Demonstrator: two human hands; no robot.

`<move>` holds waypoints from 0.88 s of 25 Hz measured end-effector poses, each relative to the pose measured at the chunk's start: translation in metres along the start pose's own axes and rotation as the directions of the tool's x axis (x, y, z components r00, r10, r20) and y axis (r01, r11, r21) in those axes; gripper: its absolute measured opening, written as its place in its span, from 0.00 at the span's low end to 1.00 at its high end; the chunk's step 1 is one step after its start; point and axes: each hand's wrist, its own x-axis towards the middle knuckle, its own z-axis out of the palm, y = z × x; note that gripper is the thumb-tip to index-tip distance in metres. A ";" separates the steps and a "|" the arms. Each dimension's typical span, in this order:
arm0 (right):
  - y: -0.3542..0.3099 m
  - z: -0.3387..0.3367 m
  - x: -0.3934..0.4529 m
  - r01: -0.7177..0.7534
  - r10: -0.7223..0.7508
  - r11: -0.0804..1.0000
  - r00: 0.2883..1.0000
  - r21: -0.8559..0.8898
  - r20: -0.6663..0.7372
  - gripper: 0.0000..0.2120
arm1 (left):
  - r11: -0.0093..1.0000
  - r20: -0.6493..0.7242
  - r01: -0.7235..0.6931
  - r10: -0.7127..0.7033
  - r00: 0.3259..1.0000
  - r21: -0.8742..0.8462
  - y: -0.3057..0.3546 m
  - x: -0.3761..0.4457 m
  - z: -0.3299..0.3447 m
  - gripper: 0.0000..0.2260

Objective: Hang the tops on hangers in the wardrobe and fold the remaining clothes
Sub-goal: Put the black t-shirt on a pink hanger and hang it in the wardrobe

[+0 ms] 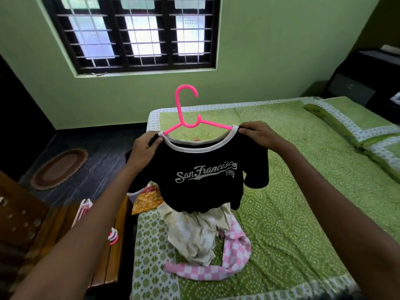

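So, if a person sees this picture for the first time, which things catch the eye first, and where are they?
First, the bright pink plastic hanger in the centre, inside the black San Francisco T-shirt, which the left hand and the right hand hold up by the shoulders. Below it, a pile of cream cloth and pink checked cloth lies on the green patterned bedsheet.

pink hanger [187, 109] shoulders hidden inside black top [201, 169], spare hangers [83, 210] partly behind left forearm
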 end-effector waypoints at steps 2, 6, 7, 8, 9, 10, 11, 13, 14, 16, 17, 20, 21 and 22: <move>0.008 -0.007 -0.023 -0.090 0.083 0.995 0.990 -0.053 -0.115 0.14 | 1.000 0.001 -0.029 0.029 1.000 -0.012 0.004 0.002 -0.004 0.09; 0.017 0.006 -0.076 -0.224 0.201 0.975 0.893 -0.010 -0.403 0.17 | 0.995 0.086 -0.088 0.093 0.992 -0.056 0.009 0.004 -0.011 0.10; 0.017 0.011 -0.089 -0.230 0.209 0.973 0.872 0.006 -0.442 0.15 | 0.992 0.122 -0.107 0.115 0.986 -0.070 0.010 0.004 -0.010 0.09; 0.016 0.015 -0.100 -0.234 0.220 0.972 0.852 0.031 -0.475 0.13 | 0.989 0.153 -0.121 0.133 0.979 -0.083 0.010 0.005 -0.009 0.09; 0.015 0.016 -0.112 -0.243 0.240 0.968 0.834 0.060 -0.497 0.11 | 0.986 0.179 -0.133 0.149 0.973 -0.097 0.011 0.006 -0.006 0.09; 0.014 0.016 -0.124 -0.267 0.266 0.961 0.822 0.071 -0.504 0.11 | 0.983 0.201 -0.145 0.165 0.966 -0.112 0.013 0.007 -0.003 0.10; 0.011 0.014 -0.135 -0.301 0.286 0.952 0.822 0.050 -0.493 0.11 | 0.980 0.216 -0.154 0.178 0.960 -0.126 0.015 0.009 0.001 0.10; 0.009 0.007 -0.156 -0.372 0.329 0.928 0.847 -0.024 -0.418 0.11 | 0.974 0.247 -0.167 0.201 0.948 -0.153 0.021 0.014 0.010 0.09; 0.009 0.003 -0.166 -0.397 0.355 0.917 0.855 -0.037 -0.379 0.11 | 0.970 0.267 -0.175 0.216 0.939 -0.171 0.025 0.016 0.015 0.09; 0.011 -0.007 -0.186 -0.429 0.412 0.903 0.839 0.032 -0.357 0.10 | 0.957 0.309 -0.187 0.251 0.918 -0.221 0.038 0.020 0.025 0.08; 0.013 -0.013 -0.196 -0.445 0.461 0.886 0.808 0.133 -0.367 0.09 | 0.949 0.332 -0.188 0.267 0.905 -0.253 0.046 0.022 0.031 0.07; 0.021 -0.024 -0.215 -0.475 0.605 0.795 0.664 0.377 -0.439 0.09 | 0.916 0.396 -0.225 0.353 0.848 -0.333 0.074 0.024 0.053 0.08; 0.025 -0.026 -0.219 -0.482 0.604 0.797 0.640 0.363 -0.475 0.12 | 0.907 0.412 -0.237 0.375 0.831 -0.347 0.083 0.023 0.063 0.07; 0.027 -0.029 -0.222 -0.481 0.586 0.810 0.637 0.336 -0.501 0.13 | 0.903 0.426 -0.245 0.389 0.817 -0.354 0.092 0.021 0.075 0.07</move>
